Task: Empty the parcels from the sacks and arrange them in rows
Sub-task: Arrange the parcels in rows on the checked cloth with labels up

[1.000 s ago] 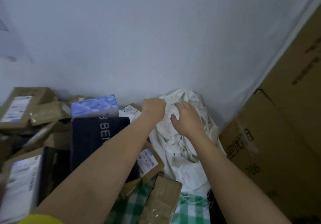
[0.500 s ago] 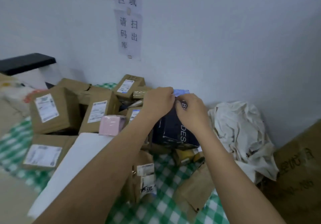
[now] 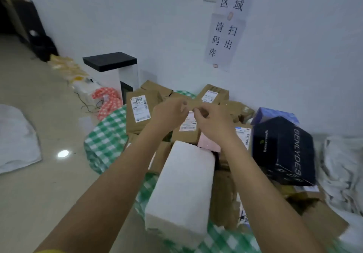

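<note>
Plainly, a white sack (image 3: 16,138) lies slack on the floor at far left, apart from the parcels (image 3: 138,111) heaped unsorted on the checked cloth (image 3: 107,136), so rows are not yet formed. Left hand (image 3: 169,113) and right hand (image 3: 213,123) hover together over a labelled box (image 3: 186,133), fingers curled; whether they pinch anything I cannot tell. A crumpled sack (image 3: 341,170) lies far right, likely emptied.

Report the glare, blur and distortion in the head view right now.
Head view: a ceiling light glares off the glossy floor; motion blur softens both the left hand and right hand; wide-angle distortion bends the wall sign; the white parcel stays fairly sharp.
</note>
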